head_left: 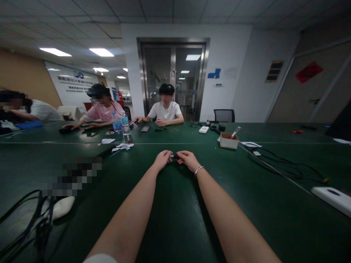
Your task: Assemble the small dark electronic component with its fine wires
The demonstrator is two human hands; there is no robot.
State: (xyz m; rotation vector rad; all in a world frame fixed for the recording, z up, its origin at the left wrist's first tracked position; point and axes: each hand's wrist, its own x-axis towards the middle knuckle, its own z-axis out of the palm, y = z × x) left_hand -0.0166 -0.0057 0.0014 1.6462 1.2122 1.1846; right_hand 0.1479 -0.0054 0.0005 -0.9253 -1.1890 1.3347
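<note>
Over the green table, both arms are stretched forward and the hands nearly meet. Between them is a small black USB stick with a light, metal-looking end on the left; it is too small to make out finely. My left hand pinches that light end with thumb and fingers. My right hand, with a silver bangle at the wrist, pinches the black end. Fingertips cover part of the stick.
Several people sit across the table, one in a white shirt. Water bottles and paper scraps lie ahead-left. A small box with a pen-like item stands ahead-right. Black cables run right; more cables bunch left.
</note>
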